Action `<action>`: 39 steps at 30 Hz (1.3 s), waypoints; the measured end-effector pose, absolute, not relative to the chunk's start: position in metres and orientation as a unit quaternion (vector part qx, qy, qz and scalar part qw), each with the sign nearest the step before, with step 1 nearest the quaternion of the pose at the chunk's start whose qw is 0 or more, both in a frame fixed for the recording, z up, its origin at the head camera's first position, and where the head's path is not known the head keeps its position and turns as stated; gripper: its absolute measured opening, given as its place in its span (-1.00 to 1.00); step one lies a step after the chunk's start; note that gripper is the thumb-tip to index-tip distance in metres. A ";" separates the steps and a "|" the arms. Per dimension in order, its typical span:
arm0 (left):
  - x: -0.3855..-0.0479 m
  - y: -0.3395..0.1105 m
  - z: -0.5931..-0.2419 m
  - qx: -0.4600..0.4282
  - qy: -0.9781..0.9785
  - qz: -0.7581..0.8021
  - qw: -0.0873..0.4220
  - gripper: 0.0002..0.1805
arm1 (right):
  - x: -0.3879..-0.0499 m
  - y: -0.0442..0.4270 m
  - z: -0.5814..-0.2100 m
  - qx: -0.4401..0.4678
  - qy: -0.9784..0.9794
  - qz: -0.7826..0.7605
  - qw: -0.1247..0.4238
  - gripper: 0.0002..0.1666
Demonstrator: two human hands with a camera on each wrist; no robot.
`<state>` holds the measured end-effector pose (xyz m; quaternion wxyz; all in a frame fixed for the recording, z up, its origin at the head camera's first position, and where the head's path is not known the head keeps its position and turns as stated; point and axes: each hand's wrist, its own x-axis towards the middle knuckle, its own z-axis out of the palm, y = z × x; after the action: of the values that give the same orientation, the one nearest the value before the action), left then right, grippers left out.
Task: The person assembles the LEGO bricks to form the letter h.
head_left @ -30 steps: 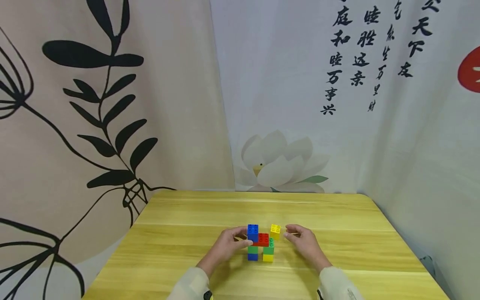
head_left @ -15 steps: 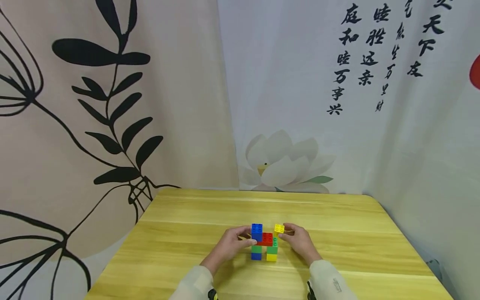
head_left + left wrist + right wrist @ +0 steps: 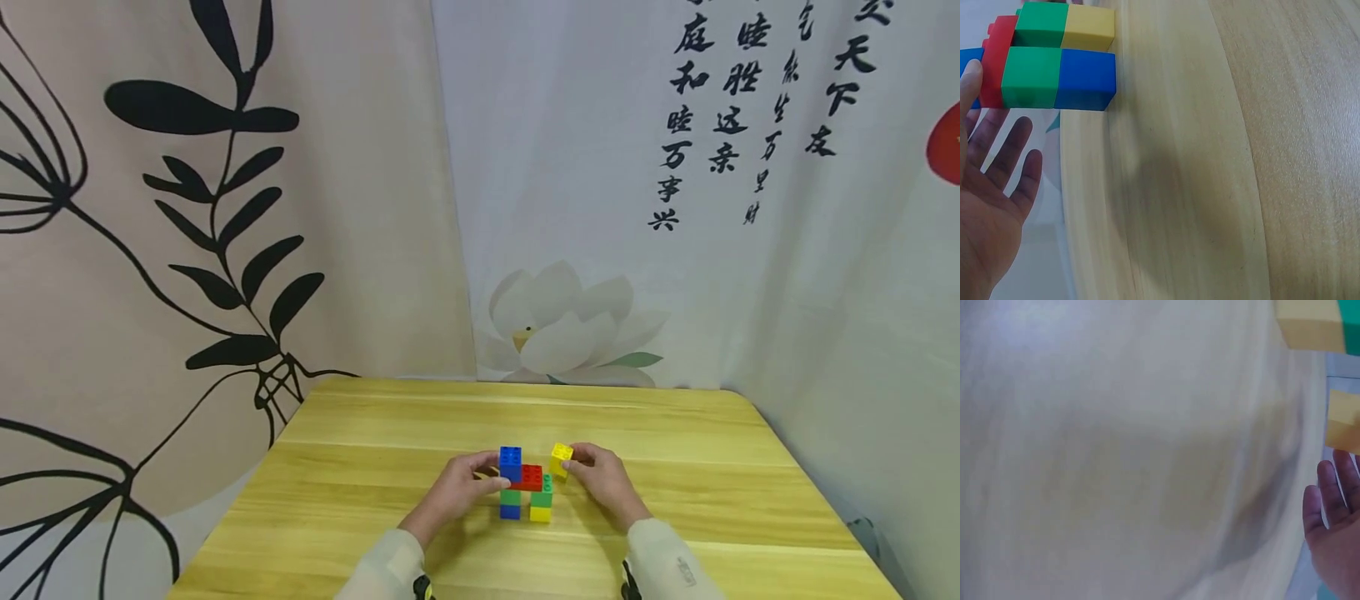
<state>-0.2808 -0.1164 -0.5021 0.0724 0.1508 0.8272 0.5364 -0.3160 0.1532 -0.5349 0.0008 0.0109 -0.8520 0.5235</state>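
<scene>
A small structure of toy building blocks stands upright on the table. A red block (image 3: 531, 477) bridges two columns, one green block (image 3: 511, 497) over a blue block (image 3: 511, 512), the other green (image 3: 542, 492) over yellow (image 3: 540, 514). On the red block's left end sits an upper blue block (image 3: 511, 463). My left hand (image 3: 459, 492) holds this upper blue block, thumb in front; its other fingers spread in the left wrist view. Right of the structure, my right hand (image 3: 602, 477) pinches a loose yellow block (image 3: 561, 459), apart from the structure. Whether that block touches the table cannot be told.
The wooden table (image 3: 375, 425) reaches back to a patterned cloth (image 3: 360, 250) with dark plant shapes, a lotus and writing. Pale cloth hangs along the right side too. The table's far edge shows in both wrist views.
My right hand has closed in on the loose yellow block and taken hold of it. The block has since turned and shifted slightly right, away from the structure. My left hand keeps its hold.
</scene>
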 end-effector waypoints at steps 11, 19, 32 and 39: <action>-0.283 -0.117 -0.504 0.148 0.830 0.532 0.077 -0.53 | -0.315 0.159 -0.497 0.043 -0.863 0.503 0.022 -0.54; -0.285 -0.118 -0.505 0.161 0.823 0.539 0.079 -0.53 | -0.313 0.143 -0.467 0.092 -0.853 0.513 0.032 -0.51; -0.287 -0.119 -0.506 0.171 0.816 0.546 0.086 -0.56 | -0.301 0.115 -0.436 0.148 -0.837 0.527 0.025 -0.59; -0.287 -0.120 -0.507 0.174 0.816 0.545 0.084 -0.56 | -0.299 0.110 -0.435 0.171 -0.842 0.512 0.019 -0.57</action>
<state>-0.2870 -0.1195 -0.5072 0.0837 0.1742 0.8160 0.5448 -0.2990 0.1098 -0.4349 0.0186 0.1709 -0.8418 0.5116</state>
